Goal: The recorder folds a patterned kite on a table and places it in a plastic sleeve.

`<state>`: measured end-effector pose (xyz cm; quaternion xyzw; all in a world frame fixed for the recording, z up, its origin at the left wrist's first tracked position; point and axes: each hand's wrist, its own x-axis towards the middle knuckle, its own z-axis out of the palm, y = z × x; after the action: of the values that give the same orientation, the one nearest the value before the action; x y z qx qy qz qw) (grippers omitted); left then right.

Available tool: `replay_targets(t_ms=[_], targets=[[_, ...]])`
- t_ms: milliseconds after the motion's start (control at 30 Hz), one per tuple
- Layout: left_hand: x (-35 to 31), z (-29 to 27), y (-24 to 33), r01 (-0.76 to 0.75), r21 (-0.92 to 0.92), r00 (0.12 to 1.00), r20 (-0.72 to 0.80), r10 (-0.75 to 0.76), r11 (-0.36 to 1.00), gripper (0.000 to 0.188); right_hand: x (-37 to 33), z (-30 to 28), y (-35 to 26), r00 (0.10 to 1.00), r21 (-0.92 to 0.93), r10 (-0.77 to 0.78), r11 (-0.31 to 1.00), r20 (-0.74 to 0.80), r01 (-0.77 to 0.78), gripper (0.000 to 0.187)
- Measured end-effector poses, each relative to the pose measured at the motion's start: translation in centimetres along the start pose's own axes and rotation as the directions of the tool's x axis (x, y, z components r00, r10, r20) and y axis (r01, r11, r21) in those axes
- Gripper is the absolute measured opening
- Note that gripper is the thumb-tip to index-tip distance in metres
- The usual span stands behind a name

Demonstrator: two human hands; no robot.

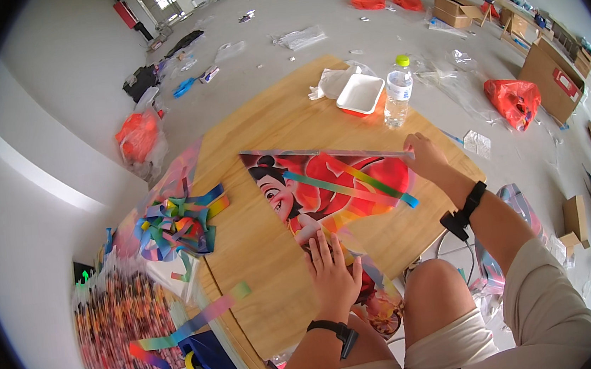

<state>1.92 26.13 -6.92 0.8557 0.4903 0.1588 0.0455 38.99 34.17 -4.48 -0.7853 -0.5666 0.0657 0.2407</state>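
lying flat, the left hand [336,280] likely steadies the printed sheet [385,173] while the right hand [426,155] pinches its corner, probably for tautness.

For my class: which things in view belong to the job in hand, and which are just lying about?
Likely part of the job:
Printed sheet, left hand flat on it, right hand at its far right corner
Ribbon strips across it
Ribbon pile

Apparently just lying about:
Water bottle
White tray
Red bag on the floor
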Motion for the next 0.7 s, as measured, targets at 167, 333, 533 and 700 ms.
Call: replay_targets(t_ms=[167,333,533,700], targets=[[0.0,0.1,0.0,0.003,0.038,1.000,0.009,-0.003,0.999,0.076,-2.5,0.3,-4.1,0.870,0.109,-0.485,0.873,0.087,0.476,0.025],[0.1,-0.2,0.2,-0.002,0.031,1.000,0.020,0.002,1.000,0.076,-3.1,2.7,-6.5,0.751,0.040,-0.643,0.763,0.152,0.645,0.037],[0.2,-0.3,0.4,-0.009,0.036,1.000,0.029,0.008,0.999,0.076,-1.7,5.1,-6.7,0.703,0.038,-0.696,0.714,0.143,0.699,0.039],[0.3,-0.2,0.2,-0.008,0.042,0.999,0.050,0.006,0.999,0.076,-0.2,5.5,-7.9,0.729,0.064,-0.663,0.746,0.172,0.663,0.038]])
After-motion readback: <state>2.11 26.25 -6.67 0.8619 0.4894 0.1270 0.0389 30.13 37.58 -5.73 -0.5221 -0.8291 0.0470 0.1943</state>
